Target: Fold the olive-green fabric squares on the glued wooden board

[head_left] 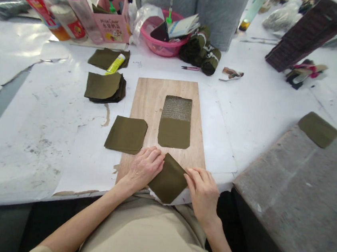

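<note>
An olive-green fabric piece (168,180) lies turned cornerwise at the front of the wooden board (147,95), partly over the table edge. My left hand (148,164) is closed on its upper left side, fingers curled and the thumb hidden. At its right corner my right hand (202,187) pinches the fabric between thumb and fingers. Beyond my hands, a longer olive piece (174,134) rests flat on the board, its upper part greyish and rough. To the left, a small stack of olive squares (126,134) overlaps the board's edge.
More olive stacks (103,86) sit farther left, with a yellow tube (115,64) on the back one. A pink basin (161,47), bottles (78,8) and rolled dark fabric (211,60) stand behind. At right, a grey-topped surface (297,187) bears another olive piece (318,129).
</note>
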`<state>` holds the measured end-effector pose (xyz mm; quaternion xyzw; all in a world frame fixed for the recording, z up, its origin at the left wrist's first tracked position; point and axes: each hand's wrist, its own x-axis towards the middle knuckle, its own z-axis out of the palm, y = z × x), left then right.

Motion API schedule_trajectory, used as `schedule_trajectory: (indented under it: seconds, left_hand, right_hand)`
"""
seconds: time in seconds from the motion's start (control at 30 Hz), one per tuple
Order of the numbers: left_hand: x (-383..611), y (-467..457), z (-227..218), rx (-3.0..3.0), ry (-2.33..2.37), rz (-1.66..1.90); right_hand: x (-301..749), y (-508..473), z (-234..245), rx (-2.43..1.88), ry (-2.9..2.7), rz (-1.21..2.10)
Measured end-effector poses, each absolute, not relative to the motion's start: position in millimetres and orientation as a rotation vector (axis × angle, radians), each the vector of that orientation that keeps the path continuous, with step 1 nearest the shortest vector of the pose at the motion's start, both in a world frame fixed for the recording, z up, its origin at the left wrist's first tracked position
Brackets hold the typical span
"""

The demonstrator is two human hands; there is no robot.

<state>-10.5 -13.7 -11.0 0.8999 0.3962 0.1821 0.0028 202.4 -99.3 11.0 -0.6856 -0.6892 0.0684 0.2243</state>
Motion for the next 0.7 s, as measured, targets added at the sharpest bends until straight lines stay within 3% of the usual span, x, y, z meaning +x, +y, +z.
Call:
schedule_trajectory:
  seconds: [0.43, 0.53, 0.7]
  left_hand:
    - [-14, -12, -15, 2.723, 1.138, 0.599]
    - [-14, -13, -13, 2.701, 1.159, 0.661]
    - [-7, -13, 2, 2.83, 1.007, 0.717]
  right_hand:
    - [178, -60, 15, -2.147, -1.931, 0.413]
    - [181, -56, 18, -2.078, -1.984, 0.52]
    - [181, -53, 20, -1.88, -2.094, 0.415]
